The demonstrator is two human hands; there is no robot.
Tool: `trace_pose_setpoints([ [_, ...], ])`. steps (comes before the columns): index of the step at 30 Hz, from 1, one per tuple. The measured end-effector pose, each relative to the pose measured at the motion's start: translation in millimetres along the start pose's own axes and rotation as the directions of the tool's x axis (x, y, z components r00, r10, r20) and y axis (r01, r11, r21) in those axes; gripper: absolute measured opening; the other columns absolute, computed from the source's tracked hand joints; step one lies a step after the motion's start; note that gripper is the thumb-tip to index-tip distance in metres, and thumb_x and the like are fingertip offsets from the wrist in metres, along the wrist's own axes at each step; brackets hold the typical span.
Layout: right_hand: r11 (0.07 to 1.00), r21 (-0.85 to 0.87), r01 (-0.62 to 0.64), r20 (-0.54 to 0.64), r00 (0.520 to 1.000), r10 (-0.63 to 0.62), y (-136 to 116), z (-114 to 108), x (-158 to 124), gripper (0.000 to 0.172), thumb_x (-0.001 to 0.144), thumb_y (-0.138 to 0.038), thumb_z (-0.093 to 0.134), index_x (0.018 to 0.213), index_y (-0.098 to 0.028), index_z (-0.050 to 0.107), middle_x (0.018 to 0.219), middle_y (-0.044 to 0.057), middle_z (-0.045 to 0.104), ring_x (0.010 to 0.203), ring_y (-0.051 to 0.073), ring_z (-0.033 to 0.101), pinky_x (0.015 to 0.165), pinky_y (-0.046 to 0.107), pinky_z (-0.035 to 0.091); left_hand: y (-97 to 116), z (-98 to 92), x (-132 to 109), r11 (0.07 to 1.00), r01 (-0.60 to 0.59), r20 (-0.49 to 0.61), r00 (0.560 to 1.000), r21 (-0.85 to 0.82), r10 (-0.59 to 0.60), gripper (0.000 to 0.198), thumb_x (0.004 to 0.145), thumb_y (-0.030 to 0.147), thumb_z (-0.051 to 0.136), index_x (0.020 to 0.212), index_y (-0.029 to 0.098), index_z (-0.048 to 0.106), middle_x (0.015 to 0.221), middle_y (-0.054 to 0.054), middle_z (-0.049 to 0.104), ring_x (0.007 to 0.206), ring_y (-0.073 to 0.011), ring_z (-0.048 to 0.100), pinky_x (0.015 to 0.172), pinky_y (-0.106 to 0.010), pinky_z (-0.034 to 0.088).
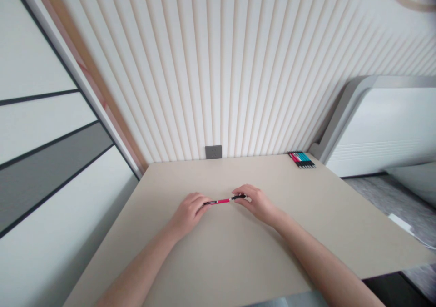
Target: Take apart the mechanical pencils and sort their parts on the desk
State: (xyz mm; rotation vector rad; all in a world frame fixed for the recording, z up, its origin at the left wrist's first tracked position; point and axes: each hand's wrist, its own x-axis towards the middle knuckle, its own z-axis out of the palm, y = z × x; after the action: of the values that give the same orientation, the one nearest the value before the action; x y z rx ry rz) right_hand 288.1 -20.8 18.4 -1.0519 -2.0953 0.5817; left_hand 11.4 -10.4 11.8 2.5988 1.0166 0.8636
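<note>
A red pen with black ends (220, 201) lies level just above the beige tabletop (218, 257), held between my two hands. My left hand (189, 214) pinches its left end with the fingertips. My right hand (255, 202) grips the right end, with its fingers curled over the black tip. Part of each pen end is hidden by my fingers.
Several pens (301, 159) lie side by side at the table's far right corner. A grey wall socket (213, 152) sits above the far edge. A wall and panelled cabinet (51, 161) flank the left; a white appliance (381, 130) and grey floor lie right.
</note>
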Motion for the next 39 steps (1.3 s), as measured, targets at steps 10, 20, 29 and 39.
trace_pose_setpoints([
  [10, 0.995, 0.098, 0.017, -0.068, 0.998, -0.011, -4, 13, -2, 0.021, 0.09, -0.03, 0.06, 0.11, -0.024, 0.063, 0.092, 0.005, 0.066, 0.087, 0.018, 0.062, 0.08, 0.032, 0.05, 1, 2.3, -1, 0.999, 0.01, 0.024, 1.0, -0.044, -0.009, 0.017, 0.097, 0.028, 0.047, 0.099, 0.02, 0.062, 0.087, -0.004, 0.065, 0.084, -0.0182, 0.059, 0.078, -0.031, 0.047],
  [20, 0.978, 0.143, -0.152, 0.009, 0.988, 0.152, -6, 18, -3, 0.025, 0.096, -0.036, 0.048, 0.108, -0.022, 0.065, 0.074, 0.001, 0.068, 0.063, 0.012, 0.059, 0.062, 0.024, 0.047, 4, 1.0, 1, 0.999, -0.024, -0.013, 1.0, -0.032, 0.023, 0.014, 0.096, 0.026, 0.049, 0.1, 0.021, 0.062, 0.089, -0.004, 0.065, 0.087, -0.0182, 0.059, 0.081, -0.032, 0.047],
  [29, 0.983, 0.108, -0.147, 0.004, 0.989, 0.148, -6, 11, -1, 0.022, 0.093, -0.035, 0.051, 0.094, -0.02, 0.067, 0.085, 0.003, 0.071, 0.075, 0.014, 0.062, 0.07, 0.025, 0.046, -5, 1.0, -2, 1.0, -0.024, -0.109, 0.994, 0.0, 0.024, 0.013, 0.096, 0.024, 0.05, 0.102, 0.02, 0.061, 0.092, -0.005, 0.064, 0.087, -0.0173, 0.059, 0.08, -0.031, 0.048],
  [39, 0.989, 0.092, -0.115, -0.044, 0.992, 0.119, -2, 4, -1, 0.031, 0.088, -0.039, 0.06, 0.114, -0.022, 0.062, 0.097, 0.004, 0.069, 0.082, 0.016, 0.061, 0.071, 0.026, 0.046, -3, -3.7, -1, 0.999, -0.034, -0.142, 0.989, 0.039, 0.039, 0.014, 0.096, 0.026, 0.051, 0.102, 0.02, 0.063, 0.091, -0.005, 0.065, 0.085, -0.0171, 0.059, 0.078, -0.03, 0.049],
])
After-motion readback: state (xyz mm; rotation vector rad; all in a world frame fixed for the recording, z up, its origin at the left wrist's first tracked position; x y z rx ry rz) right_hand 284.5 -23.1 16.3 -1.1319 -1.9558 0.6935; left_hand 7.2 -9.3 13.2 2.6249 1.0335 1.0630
